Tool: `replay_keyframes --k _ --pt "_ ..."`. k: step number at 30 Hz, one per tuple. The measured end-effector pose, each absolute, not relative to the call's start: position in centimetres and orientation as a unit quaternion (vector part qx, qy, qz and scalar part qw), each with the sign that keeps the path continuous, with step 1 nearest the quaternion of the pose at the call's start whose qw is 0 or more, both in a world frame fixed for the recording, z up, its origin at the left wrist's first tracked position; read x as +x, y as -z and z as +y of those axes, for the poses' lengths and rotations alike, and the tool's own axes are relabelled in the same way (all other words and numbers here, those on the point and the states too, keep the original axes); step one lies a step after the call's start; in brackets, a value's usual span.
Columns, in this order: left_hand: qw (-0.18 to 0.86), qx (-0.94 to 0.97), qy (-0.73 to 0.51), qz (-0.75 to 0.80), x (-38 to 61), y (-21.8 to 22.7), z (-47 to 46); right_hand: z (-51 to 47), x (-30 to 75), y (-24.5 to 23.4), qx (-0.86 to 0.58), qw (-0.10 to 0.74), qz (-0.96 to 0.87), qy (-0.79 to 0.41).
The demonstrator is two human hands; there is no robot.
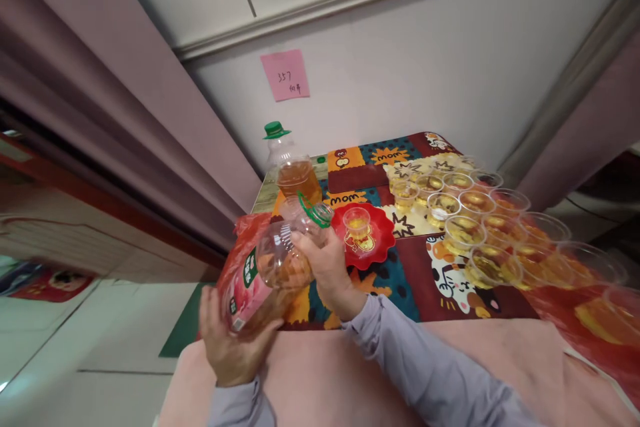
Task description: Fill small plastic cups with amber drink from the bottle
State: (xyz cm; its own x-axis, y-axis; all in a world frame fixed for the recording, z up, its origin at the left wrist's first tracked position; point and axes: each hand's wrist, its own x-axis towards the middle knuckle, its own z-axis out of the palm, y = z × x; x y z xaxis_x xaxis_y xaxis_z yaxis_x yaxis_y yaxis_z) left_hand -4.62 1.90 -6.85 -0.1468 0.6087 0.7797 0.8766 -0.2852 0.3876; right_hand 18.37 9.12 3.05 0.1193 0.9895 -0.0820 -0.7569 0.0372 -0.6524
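A large clear plastic juice bottle [243,293] with a pink label lies tilted between my hands, amber liquid inside. Its mouth, ringed in green, points up and to the right, close to the red scalloped plate [385,240]. My left hand [233,343] supports the bottle's lower end, fingers curved around it. My right hand [327,267] grips it near the neck. On the plate stands a small clear cup [357,221] holding some yellow liquid. Behind the held bottle, a second bottle [299,179] of amber juice stands upright with a green cap.
Several clear cups [465,230] of yellow liquid crowd the table's right side, on a patterned mat [407,280]. Red plastic [250,230] lies at the left edge. A pink cloth [400,353] covers the front. Behind is a wall with a pink note [286,75].
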Motion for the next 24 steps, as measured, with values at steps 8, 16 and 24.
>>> replay_keyframes --k 8,16,24 --pt "0.151 -0.588 0.484 -0.63 -3.3 7.5 0.5 6.0 17.3 -4.3 -0.208 0.643 -0.397 -0.621" --pt "0.104 -0.548 0.524 -0.644 -3.5 8.0 0.7 6.8 22.1 -1.2 -0.413 0.541 -0.587 -0.438" --pt "0.112 -0.56 0.537 -0.622 -3.5 8.1 0.9 14.5 33.5 -3.6 -0.586 0.123 -0.799 -0.056"
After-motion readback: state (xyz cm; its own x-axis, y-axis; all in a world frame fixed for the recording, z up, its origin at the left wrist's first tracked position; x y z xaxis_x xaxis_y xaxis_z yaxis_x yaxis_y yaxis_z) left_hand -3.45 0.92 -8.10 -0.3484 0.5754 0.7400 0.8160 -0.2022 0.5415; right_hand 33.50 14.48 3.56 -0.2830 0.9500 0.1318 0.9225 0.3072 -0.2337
